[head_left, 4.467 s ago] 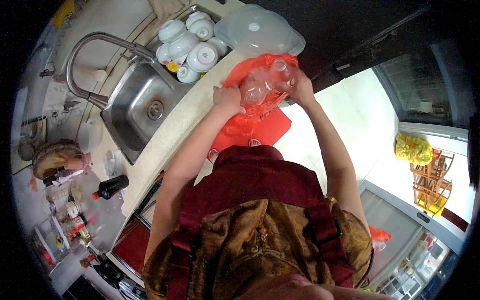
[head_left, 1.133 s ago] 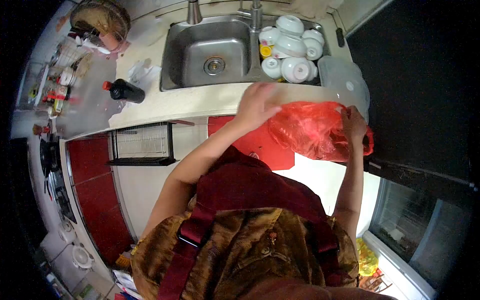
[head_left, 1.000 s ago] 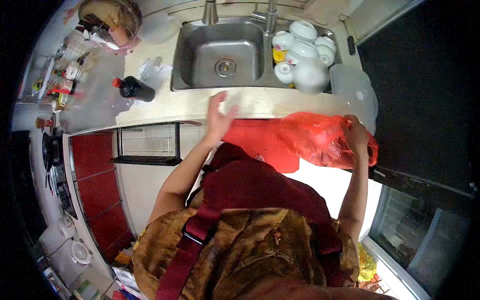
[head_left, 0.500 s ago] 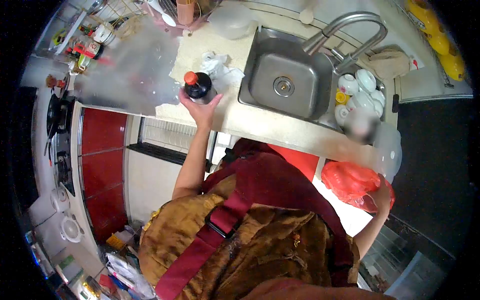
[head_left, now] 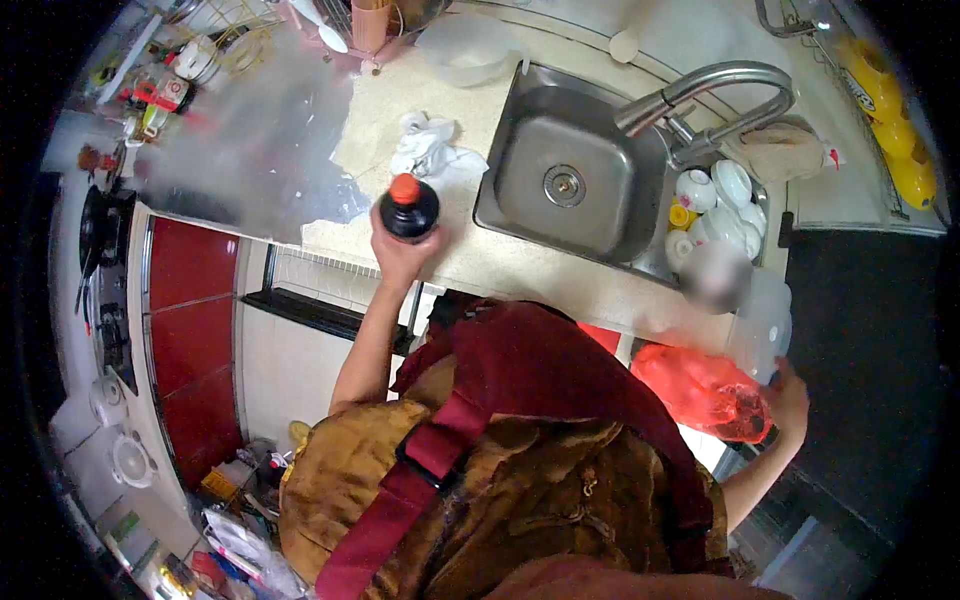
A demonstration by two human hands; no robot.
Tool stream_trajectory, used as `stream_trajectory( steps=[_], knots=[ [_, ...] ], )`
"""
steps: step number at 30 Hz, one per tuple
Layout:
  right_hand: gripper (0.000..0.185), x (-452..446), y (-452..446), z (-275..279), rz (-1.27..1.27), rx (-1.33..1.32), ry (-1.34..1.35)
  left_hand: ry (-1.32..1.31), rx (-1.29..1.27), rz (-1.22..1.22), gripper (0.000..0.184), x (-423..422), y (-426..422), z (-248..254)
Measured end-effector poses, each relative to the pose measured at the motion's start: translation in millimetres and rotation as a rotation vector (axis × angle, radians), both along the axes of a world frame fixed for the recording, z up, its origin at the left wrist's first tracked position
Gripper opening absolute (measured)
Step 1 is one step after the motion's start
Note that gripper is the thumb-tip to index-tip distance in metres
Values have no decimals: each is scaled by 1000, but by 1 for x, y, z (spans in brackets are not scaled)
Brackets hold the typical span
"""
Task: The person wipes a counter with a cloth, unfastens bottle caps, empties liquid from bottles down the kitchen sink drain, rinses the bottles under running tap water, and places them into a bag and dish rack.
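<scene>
My left hand (head_left: 397, 255) is wrapped around a dark bottle (head_left: 408, 222) with an orange-red cap, held upright at the counter's front edge. A crumpled white cloth (head_left: 430, 145) lies just behind the bottle. At the right, my right hand (head_left: 790, 402) is beside the edge of a red plastic bag (head_left: 700, 385), below the counter. Its fingers look partly stretched upward, close to a translucent plastic container (head_left: 765, 320). Whether the fingertips touch the bag or the container is hard to make out.
A steel sink (head_left: 575, 165) with a curved faucet (head_left: 730, 75) is set into the counter (head_left: 560, 265). White bowls (head_left: 725, 215) are stacked in its right side. A translucent bowl (head_left: 465, 50) stands at the back. A grey sheet (head_left: 260, 150) covers the counter's left part.
The bottle has shifted slightly right and down in my left hand. My right hand has moved from over the red bag to its right edge, fingers now pointing up. The view has shifted slightly.
</scene>
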State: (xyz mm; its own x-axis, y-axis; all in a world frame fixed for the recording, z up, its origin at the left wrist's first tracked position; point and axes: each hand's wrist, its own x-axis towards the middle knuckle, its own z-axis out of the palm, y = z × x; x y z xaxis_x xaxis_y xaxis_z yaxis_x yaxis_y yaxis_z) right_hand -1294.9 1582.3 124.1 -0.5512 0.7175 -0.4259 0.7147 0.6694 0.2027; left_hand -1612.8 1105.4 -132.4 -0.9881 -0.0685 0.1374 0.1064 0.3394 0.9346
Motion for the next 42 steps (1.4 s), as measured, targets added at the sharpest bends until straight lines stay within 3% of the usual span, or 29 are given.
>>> stream_trajectory(
  steps=[1,3,4,7,8,9,11,14,15,18,21,24,27,33,36,37,40,42],
  knots=[
    [45,-28,-17,14,120,30,137,26,-63,-40,83,5,6,14],
    [35,-84,-33,12,229,-38,455,38,-19,-145,82,12,26,30],
    [27,-122,-50,12,306,-144,554,24,-49,-186,82,15,41,46],
    [30,-212,-103,-27,358,-660,729,69,-111,-187,77,19,88,59],
    [32,-238,-118,-42,664,-549,722,73,-114,-196,77,19,104,65],
    [39,-267,-149,-33,734,-388,461,153,-201,-179,73,18,116,59],
    [43,-288,-166,-61,913,-445,691,246,-321,-205,74,18,134,64],
    [41,-304,-172,-82,737,-208,532,275,-449,-221,78,12,144,71],
    [40,-305,-166,-103,737,-186,734,263,-479,-227,79,10,145,74],
    [30,-303,-150,-107,938,-311,938,-40,-329,-417,80,11,143,88],
    [18,-307,-129,-94,1283,-542,935,-333,43,-786,81,12,131,87],
    [30,-295,-122,-66,1312,-731,692,-284,69,-943,81,5,124,92],
    [42,-287,-117,-57,1304,-974,658,-404,29,-1041,82,-6,115,95],
    [40,-286,-109,-70,1352,-1172,753,-415,4,-1114,79,-7,113,103],
    [39,-279,-114,-60,787,-1216,777,-365,-11,-1007,77,1,118,105],
    [36,-283,-113,-67,767,-1060,747,-346,-37,-967,78,3,120,109],
    [31,-288,-132,-66,828,-645,277,-300,-152,-884,78,7,122,110],
    [27,-283,-134,-69,901,-600,354,-278,-193,-852,79,9,122,106]
  ],
)
